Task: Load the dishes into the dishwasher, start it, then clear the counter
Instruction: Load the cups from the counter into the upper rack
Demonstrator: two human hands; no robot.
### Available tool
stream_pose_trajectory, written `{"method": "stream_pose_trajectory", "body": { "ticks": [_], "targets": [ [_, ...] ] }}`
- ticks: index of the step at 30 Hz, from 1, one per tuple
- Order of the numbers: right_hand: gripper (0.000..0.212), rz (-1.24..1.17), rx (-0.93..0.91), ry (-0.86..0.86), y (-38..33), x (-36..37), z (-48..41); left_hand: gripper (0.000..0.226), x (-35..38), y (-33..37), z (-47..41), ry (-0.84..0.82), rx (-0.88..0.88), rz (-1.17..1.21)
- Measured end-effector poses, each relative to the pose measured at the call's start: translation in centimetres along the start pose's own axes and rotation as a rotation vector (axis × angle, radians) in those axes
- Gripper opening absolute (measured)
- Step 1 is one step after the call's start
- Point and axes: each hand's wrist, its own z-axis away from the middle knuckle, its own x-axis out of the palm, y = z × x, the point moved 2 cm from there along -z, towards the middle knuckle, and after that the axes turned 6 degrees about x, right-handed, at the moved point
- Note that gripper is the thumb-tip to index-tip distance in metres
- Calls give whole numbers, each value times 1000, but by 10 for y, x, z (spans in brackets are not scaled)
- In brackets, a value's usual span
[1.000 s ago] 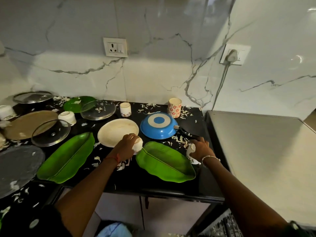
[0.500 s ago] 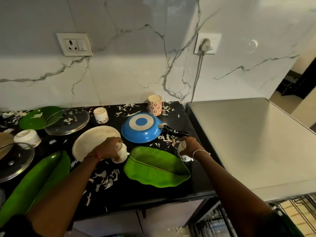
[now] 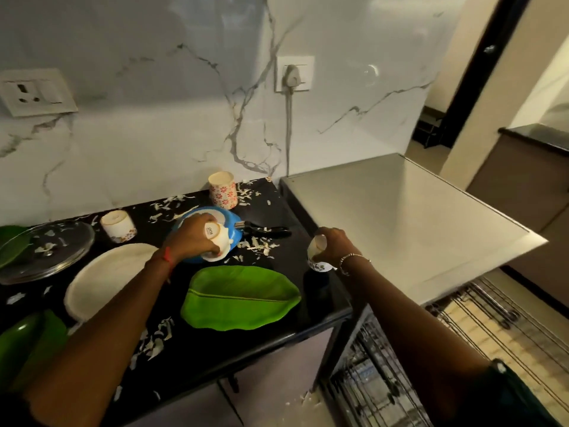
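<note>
Left hand (image 3: 192, 238) sits just behind the green leaf plate (image 3: 240, 297), grip clamped on a white cup (image 3: 215, 243): fingers curled over its side, cup tipped so the printed base faces up & toward the camera. The cup hangs in front of the blue pan (image 3: 235, 231), which lies upside down behind the leaf plate w/ its black handle (image 3: 268, 232) pointing right. Can't tell if cup touches pan.

Right hand (image 3: 337, 245) is behind & right of the leaf plate, at the right edge of the black surface (image 3: 215, 349). Its grip is closed round a small cup (image 3: 318, 255) w/ a flower print at the lower end, open end up. Bracelet on that wrist, red thread on the left one.

Other stuff, all placed from the leaf plate:
- White oval plate (image 3: 107, 278) just left, not touching.
- Glass lid (image 3: 46, 251) further left.
- 2nd leaf plate (image 3: 27, 343) far left, nearer the camera.
- Flowered mug (image 3: 118, 225) behind-left.
- Red-flower tumbler (image 3: 223, 190) well behind, by the marble wall.
- White scraps (image 3: 258, 245) scattered btwn leaf plate & pan, also front-left.
- Dishwasher (image 3: 400, 217) to the right, steel top butting against the surface.
- Wire racks (image 3: 480, 328) sticking out below that top.
- Plug (image 3: 292, 73) in a wall socket well behind, cord running down.
</note>
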Motion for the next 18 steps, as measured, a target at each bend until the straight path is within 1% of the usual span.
{"method": "stream_pose_trajectory", "body": {
  "ticks": [5,10,14,16,18],
  "targets": [
    [58,-39,74,39,58,-36,35,62,55,79,-19,-73,179,48],
    [63,-78,193,119,139,-81,88,62,124,174,-20,-180,342,52],
    [69,-107,308,164,224,-115,144,63,190,258,-2,-289,447,63],
    [71,-94,349,165,267,-128,169,64,221,297,12,-335,485,69],
    [70,-65,376,150,313,-141,195,64,256,334,28,-365,508,76]
  ]
}}
